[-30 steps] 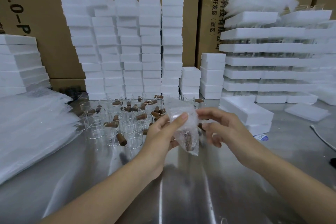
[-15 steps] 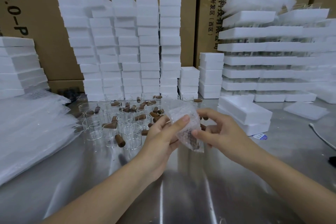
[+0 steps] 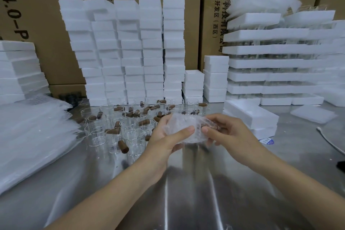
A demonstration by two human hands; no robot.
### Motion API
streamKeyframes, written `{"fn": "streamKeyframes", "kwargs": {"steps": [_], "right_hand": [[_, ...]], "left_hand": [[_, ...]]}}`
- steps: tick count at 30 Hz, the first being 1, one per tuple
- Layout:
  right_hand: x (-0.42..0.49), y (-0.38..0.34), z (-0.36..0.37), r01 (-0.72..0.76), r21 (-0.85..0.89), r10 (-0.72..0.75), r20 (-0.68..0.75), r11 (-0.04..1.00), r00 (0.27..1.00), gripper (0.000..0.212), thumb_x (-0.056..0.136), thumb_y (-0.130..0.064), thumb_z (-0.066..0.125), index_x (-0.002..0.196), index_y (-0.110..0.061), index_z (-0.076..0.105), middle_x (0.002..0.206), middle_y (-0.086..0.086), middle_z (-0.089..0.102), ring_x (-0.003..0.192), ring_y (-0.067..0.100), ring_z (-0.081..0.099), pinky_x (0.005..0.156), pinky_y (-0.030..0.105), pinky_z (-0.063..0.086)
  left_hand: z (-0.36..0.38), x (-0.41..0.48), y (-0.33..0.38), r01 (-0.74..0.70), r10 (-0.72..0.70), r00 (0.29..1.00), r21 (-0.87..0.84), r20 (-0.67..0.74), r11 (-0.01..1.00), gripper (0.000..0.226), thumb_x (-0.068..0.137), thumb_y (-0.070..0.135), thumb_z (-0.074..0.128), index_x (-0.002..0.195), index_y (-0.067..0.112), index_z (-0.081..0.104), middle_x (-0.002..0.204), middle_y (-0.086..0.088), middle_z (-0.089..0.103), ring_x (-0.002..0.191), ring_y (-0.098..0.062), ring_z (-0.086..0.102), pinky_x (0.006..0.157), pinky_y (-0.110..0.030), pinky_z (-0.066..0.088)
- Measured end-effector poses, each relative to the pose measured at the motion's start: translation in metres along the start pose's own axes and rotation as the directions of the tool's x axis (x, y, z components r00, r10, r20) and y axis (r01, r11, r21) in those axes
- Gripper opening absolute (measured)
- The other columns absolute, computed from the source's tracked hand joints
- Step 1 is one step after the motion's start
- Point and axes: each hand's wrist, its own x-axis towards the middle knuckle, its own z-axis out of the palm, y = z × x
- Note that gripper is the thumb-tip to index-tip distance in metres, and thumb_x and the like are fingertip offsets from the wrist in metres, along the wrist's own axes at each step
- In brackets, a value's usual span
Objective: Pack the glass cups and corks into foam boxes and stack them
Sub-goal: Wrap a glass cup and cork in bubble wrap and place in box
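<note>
Head view shows the wrapping step. The left hand point(image 3: 164, 137) and right hand point(image 3: 230, 132) both grip a bunched bubble wrap point(image 3: 183, 124), thumbs pressed on its near face and fingers curled behind. Cups point(image 3: 134, 136) and corks point(image 3: 123, 145) stand just beyond the left fingers, and a foam box point(image 3: 250, 115) lies beyond the right fingers. Next, I judge, the bundle goes rightward into that box. A second ago the wrap hung upright as a loose pouch; now it lies rolled sideways.

Plastic bags point(image 3: 28, 136) piled left of the left hand point(image 3: 164, 140). White cable point(image 3: 326, 139) right of the right hand point(image 3: 229, 132). Cardboard cartons point(image 3: 46, 24) far beyond.
</note>
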Motion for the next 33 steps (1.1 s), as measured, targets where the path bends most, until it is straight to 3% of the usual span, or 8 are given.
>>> {"fn": "streamKeyframes", "kwargs": {"steps": [3, 9, 12, 15, 20, 26, 29, 33], "right_hand": [[-0.001, 0.002, -0.003, 0.063, -0.119, -0.065, -0.010, 0.991, 0.998, 0.031, 0.099, -0.010, 0.073, 0.123, -0.029, 0.070, 0.093, -0.007, 0.076, 0.068, 0.019, 0.071, 0.066, 0.019, 0.052], [-0.006, 0.012, 0.003, 0.188, -0.225, -0.153, 0.166, 0.956, 0.974, 0.036, 0.106, -0.013, 0.063, 0.126, -0.042, 0.069, 0.113, -0.021, 0.071, 0.081, 0.012, 0.067, 0.082, 0.033, 0.058], [-0.007, 0.020, 0.006, 0.246, -0.325, -0.179, 0.222, 0.913, 0.958, 0.044, 0.105, -0.014, 0.063, 0.120, -0.056, 0.066, 0.117, -0.014, 0.071, 0.088, 0.008, 0.068, 0.086, 0.028, 0.054], [-0.005, 0.025, 0.006, 0.249, -0.335, -0.168, 0.251, 0.909, 0.953, 0.043, 0.106, -0.010, 0.063, 0.121, -0.051, 0.065, 0.118, 0.005, 0.069, 0.081, 0.016, 0.069, 0.083, 0.031, 0.055], [-0.002, 0.020, -0.006, 0.256, -0.391, -0.170, 0.241, 0.884, 0.956, 0.046, 0.101, -0.013, 0.070, 0.136, -0.043, 0.063, 0.118, -0.028, 0.066, 0.095, 0.001, 0.063, 0.079, 0.011, 0.045], [0.016, 0.033, -0.059, 0.034, -0.594, -0.089, -0.064, 0.804, 0.994, 0.054, 0.096, -0.026, 0.072, 0.146, -0.038, 0.054, 0.142, -0.014, 0.052, 0.082, 0.008, 0.065, 0.082, 0.015, 0.044], [0.020, 0.054, -0.089, -0.231, -0.732, 0.050, -0.261, 0.641, 0.964, 0.059, 0.099, -0.042, 0.066, 0.154, -0.031, 0.046, 0.155, -0.006, 0.044, 0.111, 0.019, 0.065, 0.100, 0.042, 0.048], [0.020, 0.072, -0.109, -0.381, -0.729, 0.105, -0.395, 0.569, 0.913, 0.053, 0.098, -0.040, 0.067, 0.147, -0.025, 0.053, 0.145, 0.004, 0.058, 0.128, 0.030, 0.057, 0.097, 0.046, 0.049]], "left_hand": [[0.001, 0.001, -0.002, -0.010, 0.009, 1.000, 0.028, 0.013, 1.000, 0.066, 0.066, 0.023, 0.091, 0.128, 0.027, 0.067, 0.116, -0.002, 0.079, 0.103, -0.021, 0.077, 0.078, -0.027, 0.059], [-0.003, 0.002, -0.011, -0.044, 0.036, 0.998, 0.142, 0.058, 0.989, 0.064, 0.070, 0.013, 0.077, 0.128, 0.040, 0.069, 0.129, -0.009, 0.073, 0.118, -0.028, 0.071, 0.101, -0.042, 0.056], [-0.005, -0.001, -0.010, -0.096, 0.070, 0.992, 0.278, 0.103, 0.956, 0.070, 0.068, 0.012, 0.071, 0.129, 0.046, 0.066, 0.135, -0.001, 0.067, 0.116, -0.011, 0.069, 0.088, -0.022, 0.055], [-0.005, -0.003, -0.009, -0.130, 0.085, 0.987, 0.370, 0.136, 0.920, 0.074, 0.069, 0.013, 0.070, 0.135, 0.044, 0.061, 0.139, 0.007, 0.060, 0.109, 0.008, 0.065, 0.084, -0.010, 0.051], [-0.005, -0.001, -0.010, -0.145, 0.107, 0.989, 0.466, 0.106, 0.873, 0.064, 0.083, 0.006, 0.086, 0.133, 0.036, 0.061, 0.136, 0.009, 0.061, 0.104, 0.021, 0.059, 0.079, -0.001, 0.045], [-0.006, -0.001, -0.017, -0.113, 0.099, 0.994, 0.537, 0.055, 0.836, 0.056, 0.083, 0.011, 0.087, 0.125, 0.040, 0.064, 0.129, 0.022, 0.059, 0.098, 0.034, 0.048, 0.074, 0.007, 0.036], [-0.005, -0.001, -0.018, -0.094, 0.093, 0.995, 0.516, 0.027, 0.851, 0.053, 0.086, 0.010, 0.084, 0.125, 0.040, 0.064, 0.130, 0.021, 0.059, 0.095, 0.035, 0.048, 0.073, 0.007, 0.036], [-0.003, -0.001, -0.012, -0.065, 0.088, 0.996, 0.453, -0.028, 0.889, 0.048, 0.088, 0.016, 0.083, 0.122, 0.045, 0.065, 0.133, 0.022, 0.057, 0.101, 0.024, 0.054, 0.072, -0.001, 0.042]]}}
